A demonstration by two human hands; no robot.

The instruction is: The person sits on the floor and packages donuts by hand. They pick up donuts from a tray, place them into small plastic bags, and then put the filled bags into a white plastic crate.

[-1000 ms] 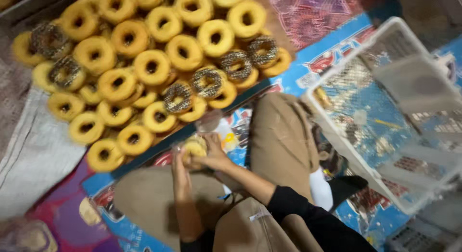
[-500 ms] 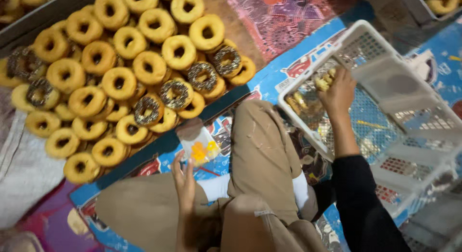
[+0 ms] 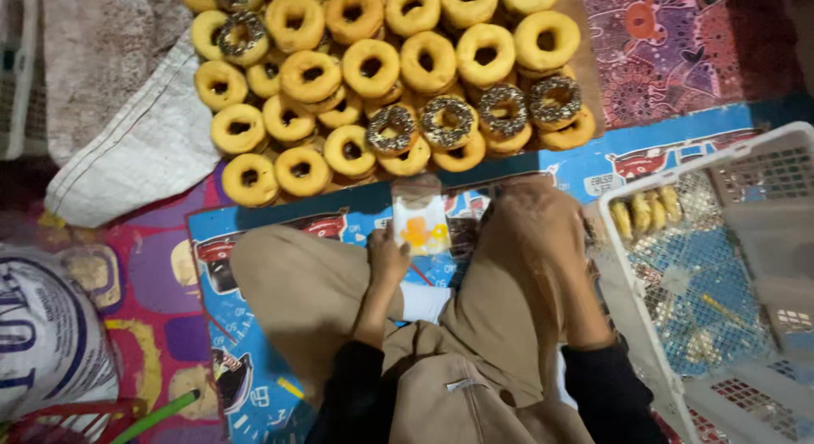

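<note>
Seated cross-legged, you are pinching a small clear bag with your left hand; your right hand is resting loosely open on your knee, keeping both near the doughnuts.

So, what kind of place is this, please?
Probably a home floor used for packing doughnuts, not a shop: the person sits cross-legged on a printed play mat, beside piled doughnuts and a white plastic basket.

Head camera, looking straight down, close in.
From my head I'm looking down over my folded knees, doughnuts along the top edge, white basket at right.
</note>
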